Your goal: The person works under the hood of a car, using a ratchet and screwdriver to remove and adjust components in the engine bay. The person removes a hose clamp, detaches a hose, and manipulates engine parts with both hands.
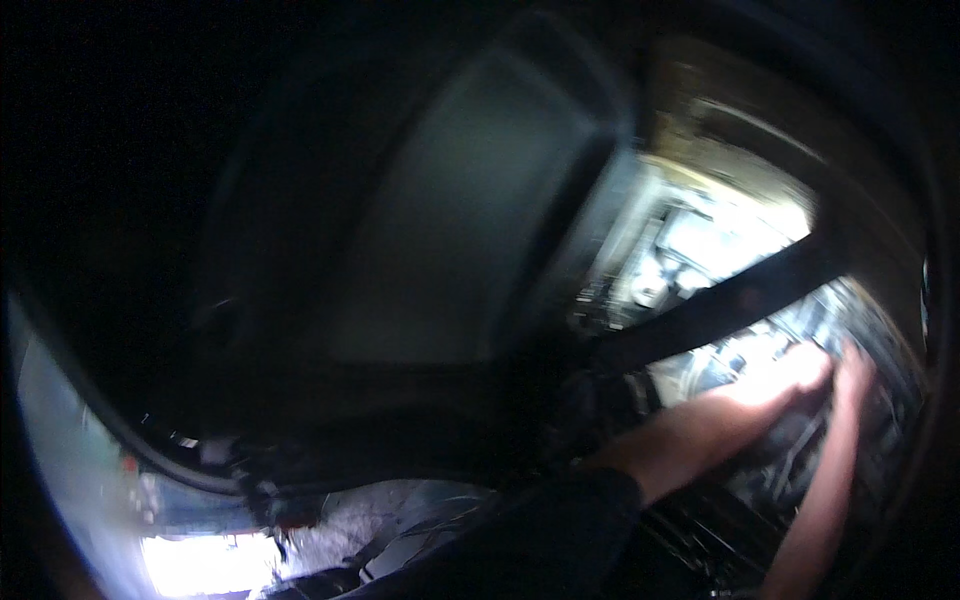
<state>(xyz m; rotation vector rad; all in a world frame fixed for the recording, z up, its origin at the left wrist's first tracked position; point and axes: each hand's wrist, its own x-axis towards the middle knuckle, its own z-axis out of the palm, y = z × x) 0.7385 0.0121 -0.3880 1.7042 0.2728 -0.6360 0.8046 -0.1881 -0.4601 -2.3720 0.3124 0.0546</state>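
Observation:
My left hand (806, 368) reaches in from below at the right, its forearm bare beyond a dark sleeve. It looks closed and rounded, but strong light washes out the fingers and whatever may be in them. Close beside it is my right hand (853, 376), at the end of a bare forearm. Blur hides its fingers. Both hands are among brightly lit, smeared mechanical parts (730, 355), next to dark, curved parts (885, 335) on the right. What they touch cannot be made out.
A dark bar (730, 305) crosses the lit opening above my hands. Left of it a large black panel (450, 220) fills the middle. A pale cavity (700, 235) with blurred parts lies beyond the bar. At lower left, a bright patch (210, 565) shows past a curved dark edge.

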